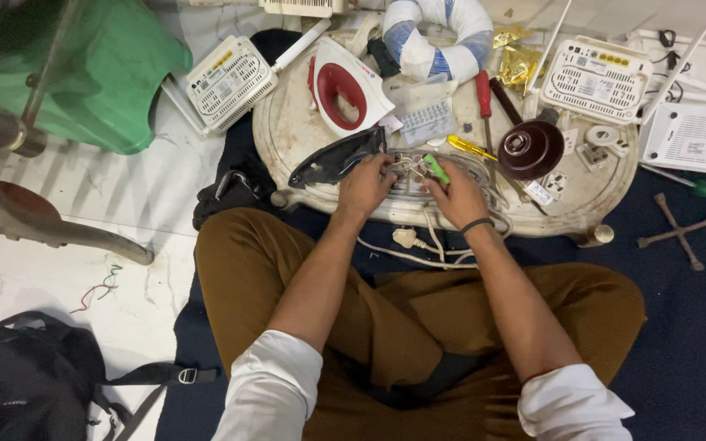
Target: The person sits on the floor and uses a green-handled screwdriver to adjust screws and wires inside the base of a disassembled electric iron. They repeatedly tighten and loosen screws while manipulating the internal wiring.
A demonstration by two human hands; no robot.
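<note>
I sit cross-legged at a low, worn white round table (288, 131). My left hand (364, 186) presses on the metal base of a dismantled iron (408, 173) with loose wires. My right hand (458, 196), a dark band on its wrist, grips a green-handled screwdriver (436, 168) with its tip at that base. The iron's black cover (332, 159) lies just left of my left hand. Its white and red upper shell (345, 86) lies behind.
A red screwdriver (484, 91), a yellow screwdriver (471, 147), a dark brown round part (530, 149) and white routers (596, 77) lie on and around the table. A green plastic stool (96, 73) stands left, a black backpack (30, 384) near left, a metal cross wrench (680, 231) right.
</note>
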